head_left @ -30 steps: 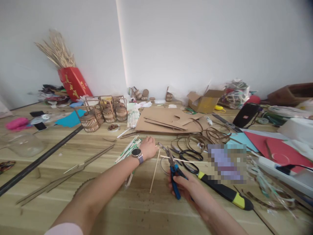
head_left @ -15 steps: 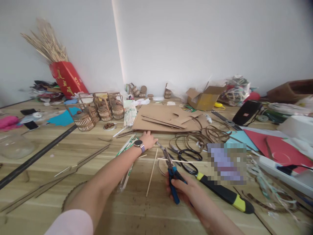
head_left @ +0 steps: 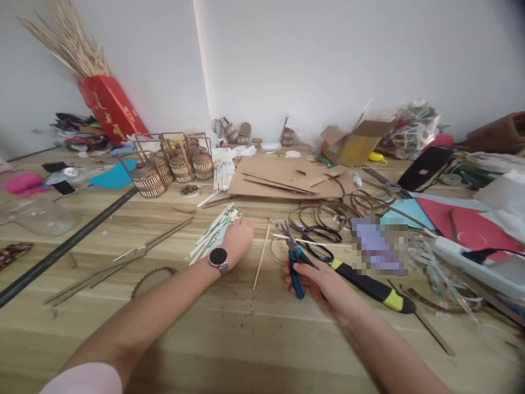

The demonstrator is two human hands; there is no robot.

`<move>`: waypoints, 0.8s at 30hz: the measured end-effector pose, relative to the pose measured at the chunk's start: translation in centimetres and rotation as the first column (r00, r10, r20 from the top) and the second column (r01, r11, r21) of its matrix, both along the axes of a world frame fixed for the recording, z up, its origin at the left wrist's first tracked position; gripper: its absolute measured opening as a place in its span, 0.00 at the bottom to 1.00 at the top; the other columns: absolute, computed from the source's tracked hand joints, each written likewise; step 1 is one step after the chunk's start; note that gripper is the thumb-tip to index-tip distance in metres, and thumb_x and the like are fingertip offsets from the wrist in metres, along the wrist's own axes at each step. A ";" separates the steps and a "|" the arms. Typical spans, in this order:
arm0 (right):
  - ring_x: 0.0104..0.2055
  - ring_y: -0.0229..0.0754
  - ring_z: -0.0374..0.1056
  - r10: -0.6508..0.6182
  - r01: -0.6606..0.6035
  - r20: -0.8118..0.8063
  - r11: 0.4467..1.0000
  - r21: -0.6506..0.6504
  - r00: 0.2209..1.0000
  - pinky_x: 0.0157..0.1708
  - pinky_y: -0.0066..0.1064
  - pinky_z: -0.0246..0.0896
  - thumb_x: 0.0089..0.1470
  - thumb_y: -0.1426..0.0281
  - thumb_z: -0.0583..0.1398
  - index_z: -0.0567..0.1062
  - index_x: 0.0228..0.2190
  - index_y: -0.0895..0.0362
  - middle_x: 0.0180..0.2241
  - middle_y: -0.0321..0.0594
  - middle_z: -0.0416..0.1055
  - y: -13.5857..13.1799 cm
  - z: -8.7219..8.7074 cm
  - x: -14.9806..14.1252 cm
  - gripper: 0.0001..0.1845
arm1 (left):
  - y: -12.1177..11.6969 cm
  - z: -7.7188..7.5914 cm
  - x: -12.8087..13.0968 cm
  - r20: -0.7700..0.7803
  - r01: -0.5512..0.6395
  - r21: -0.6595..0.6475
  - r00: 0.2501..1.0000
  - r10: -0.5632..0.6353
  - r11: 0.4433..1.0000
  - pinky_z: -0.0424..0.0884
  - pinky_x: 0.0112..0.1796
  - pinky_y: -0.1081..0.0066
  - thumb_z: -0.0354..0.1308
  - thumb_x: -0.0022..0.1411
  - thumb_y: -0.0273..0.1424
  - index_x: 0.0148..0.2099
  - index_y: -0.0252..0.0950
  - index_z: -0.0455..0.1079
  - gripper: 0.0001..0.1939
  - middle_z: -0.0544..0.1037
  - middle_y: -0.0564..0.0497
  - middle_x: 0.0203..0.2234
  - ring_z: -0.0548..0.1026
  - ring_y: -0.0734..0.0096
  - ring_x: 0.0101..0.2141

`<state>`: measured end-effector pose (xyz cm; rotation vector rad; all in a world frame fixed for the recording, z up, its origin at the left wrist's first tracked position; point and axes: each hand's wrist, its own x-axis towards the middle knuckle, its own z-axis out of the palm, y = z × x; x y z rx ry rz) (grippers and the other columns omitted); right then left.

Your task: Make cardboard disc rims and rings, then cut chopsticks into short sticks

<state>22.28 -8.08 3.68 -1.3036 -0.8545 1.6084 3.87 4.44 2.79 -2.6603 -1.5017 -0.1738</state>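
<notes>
My left hand (head_left: 239, 239), wearing a watch on the wrist, is curled beside a bundle of wrapped sticks (head_left: 213, 232) in clear plastic with green print. Its fingers bend downward, and what they hold, if anything, is hidden. My right hand (head_left: 314, 279) is wrapped round the handles of blue-handled pliers (head_left: 296, 261), their metal jaws apart and pointing away from me. One thin pale stick (head_left: 303, 239) crosses at the jaws; I cannot tell if it touches them. Another thin stick (head_left: 261, 257) lies on the table between my hands.
Black-handled scissors (head_left: 324, 243) and a black-and-yellow tool handle (head_left: 365, 284) lie right of the pliers. Coiled brown strips (head_left: 315, 210) and a cardboard sheet (head_left: 262, 164) are beyond. Small lidded baskets (head_left: 148, 183) stand back left. A white power strip (head_left: 459, 254) lies at right.
My left hand has drawn back toward me from the cardboard's front edge, and its fingers have curled. My right hand still holds the pliers. The whole view has shifted slightly.
</notes>
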 end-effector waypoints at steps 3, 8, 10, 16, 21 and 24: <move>0.32 0.41 0.68 0.021 -0.022 0.073 1.000 0.019 0.997 0.31 0.33 0.61 0.39 0.57 0.69 0.75 0.36 0.56 0.31 0.39 0.72 -0.1 0.4 0.1 0.23 | -1.6 1.3 -0.9 0.090 0.001 -0.002 0.996 0.000 1.000 0.68 0.45 0.61 0.46 0.68 0.21 0.42 0.26 0.73 0.13 0.77 0.35 0.41 0.73 0.54 0.47; 0.30 0.41 0.66 0.068 -0.085 0.203 0.994 0.074 0.977 0.30 0.33 0.57 0.39 0.54 0.69 0.75 0.38 0.57 0.27 0.37 0.71 -0.1 0.6 0.8 0.26 | -3.5 2.8 -3.1 0.226 -0.056 -0.076 0.972 0.072 0.996 0.67 0.37 0.70 0.43 0.72 0.29 0.37 0.36 0.73 0.17 0.80 0.49 0.33 0.77 0.67 0.35; 0.28 0.40 0.65 0.078 -0.103 0.250 0.991 0.086 0.965 0.29 0.33 0.56 0.40 0.53 0.68 0.75 0.39 0.57 0.26 0.36 0.71 0.0 0.5 1.1 0.27 | -3.5 2.7 -4.1 0.240 -0.113 -0.095 0.962 0.133 0.989 0.67 0.36 0.69 0.45 0.71 0.27 0.37 0.35 0.74 0.16 0.81 0.47 0.34 0.77 0.65 0.36; 0.28 0.39 0.64 0.084 -0.129 0.343 0.985 0.112 0.935 0.31 0.35 0.58 0.45 0.51 0.64 0.74 0.43 0.57 0.27 0.36 0.70 0.3 -0.1 1.5 0.29 | -1.6 1.8 -3.1 0.212 -0.103 -0.196 0.966 0.145 0.975 0.70 0.46 0.64 0.53 0.68 0.29 0.40 0.34 0.75 0.10 0.79 0.46 0.40 0.76 0.63 0.43; 0.28 0.40 0.64 0.082 -0.164 0.438 0.975 0.152 0.895 0.30 0.34 0.58 0.46 0.50 0.62 0.75 0.39 0.57 0.26 0.36 0.69 0.3 -0.1 1.3 0.26 | 0.6 1.6 0.2 0.158 -0.119 -0.313 0.972 0.175 0.942 0.74 0.45 0.56 0.58 0.67 0.36 0.56 0.34 0.67 0.18 0.72 0.43 0.51 0.75 0.60 0.46; 0.27 0.40 0.63 0.072 -0.189 0.527 0.967 0.172 0.847 0.28 0.33 0.57 0.47 0.51 0.61 0.75 0.37 0.56 0.25 0.34 0.69 0.4 0.0 1.4 0.23 | 1.5 2.0 0.9 0.179 -0.110 -0.382 0.965 0.190 0.917 0.74 0.46 0.56 0.58 0.67 0.36 0.56 0.34 0.67 0.18 0.72 0.43 0.51 0.74 0.60 0.47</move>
